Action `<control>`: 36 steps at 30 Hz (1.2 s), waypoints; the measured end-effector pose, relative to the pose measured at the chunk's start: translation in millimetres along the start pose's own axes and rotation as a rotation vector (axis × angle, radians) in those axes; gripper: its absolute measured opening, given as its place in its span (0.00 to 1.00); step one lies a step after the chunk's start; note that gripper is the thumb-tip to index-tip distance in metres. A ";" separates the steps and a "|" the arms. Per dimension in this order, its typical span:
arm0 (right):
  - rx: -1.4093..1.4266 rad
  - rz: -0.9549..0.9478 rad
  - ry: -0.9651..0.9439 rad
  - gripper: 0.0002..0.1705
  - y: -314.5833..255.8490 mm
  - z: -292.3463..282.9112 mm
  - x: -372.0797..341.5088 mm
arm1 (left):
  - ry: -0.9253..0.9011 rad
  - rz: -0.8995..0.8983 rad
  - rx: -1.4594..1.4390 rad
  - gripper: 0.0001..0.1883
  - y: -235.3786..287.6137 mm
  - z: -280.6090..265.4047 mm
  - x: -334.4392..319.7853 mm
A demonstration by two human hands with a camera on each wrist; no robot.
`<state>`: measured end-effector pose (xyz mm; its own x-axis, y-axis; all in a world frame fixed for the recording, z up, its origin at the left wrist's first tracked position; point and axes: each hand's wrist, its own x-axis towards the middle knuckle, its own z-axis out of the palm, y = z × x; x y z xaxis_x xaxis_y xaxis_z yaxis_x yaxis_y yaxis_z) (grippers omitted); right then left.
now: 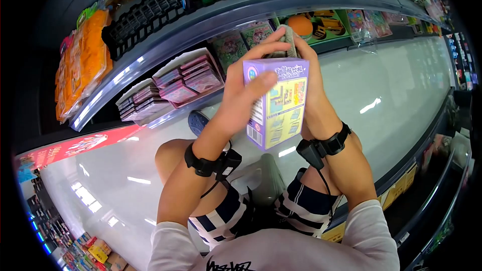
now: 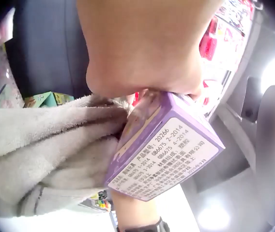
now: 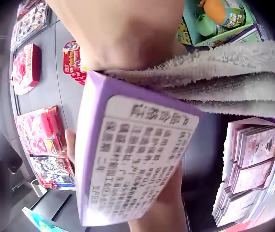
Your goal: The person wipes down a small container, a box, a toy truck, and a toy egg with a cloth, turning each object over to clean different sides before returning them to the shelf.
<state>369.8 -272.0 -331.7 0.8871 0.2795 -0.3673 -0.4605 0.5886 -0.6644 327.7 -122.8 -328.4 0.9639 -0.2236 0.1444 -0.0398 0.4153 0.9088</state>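
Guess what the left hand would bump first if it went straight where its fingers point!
Probably the grey cloth, right by the fingertips of the left hand, and then the right hand. Which is deeper is hard to tell.

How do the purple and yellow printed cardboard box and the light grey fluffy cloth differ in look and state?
The purple and yellow printed cardboard box carries pictures and dense lettering; the light grey fluffy cloth shows no print.
The box has flat faces and straight edges, while the cloth lies in soft, loose folds.
The box looks smooth and a little glossy; the cloth looks matt and tufted.
Both are up at the left hand and right hand.
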 end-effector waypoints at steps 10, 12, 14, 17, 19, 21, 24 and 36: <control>0.146 -0.324 -0.206 0.22 -10.8 -4.9 -26.5 | 0.122 0.091 -0.389 0.33 26.3 -11.1 -6.9; -0.106 -0.501 -0.384 0.21 -20.0 -17.0 -47.3 | 0.151 0.105 -0.340 0.33 28.2 -13.9 -5.6; -0.464 -0.588 -0.496 0.21 -19.2 -28.0 -59.8 | 0.111 0.106 -0.494 0.33 24.3 -18.8 -3.0; -1.159 -0.990 -0.786 0.20 -7.3 -5.4 -49.9 | 0.115 0.153 -0.407 0.38 19.6 -8.8 1.5; -1.236 -0.949 -0.754 0.21 2.5 0.8 -46.7 | 0.172 0.143 -0.569 0.41 20.2 -3.7 -0.1; -1.268 -0.894 -0.673 0.27 10.0 -3.7 -41.9 | 0.174 0.214 -0.323 0.42 11.1 -2.7 -2.0; -0.823 -0.619 -0.369 0.40 28.1 -1.9 -36.1 | 0.116 0.434 0.201 0.42 -4.9 -1.0 0.1; -0.872 -0.611 -0.588 0.47 41.2 2.2 -43.3 | 0.325 0.405 0.273 0.34 -12.7 -1.0 -9.7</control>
<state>312.5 -258.2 -341.8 0.7396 0.5686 0.3602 0.3730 0.0992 -0.9225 319.1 -125.0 -341.7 0.8874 0.2050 0.4129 -0.4465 0.1592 0.8805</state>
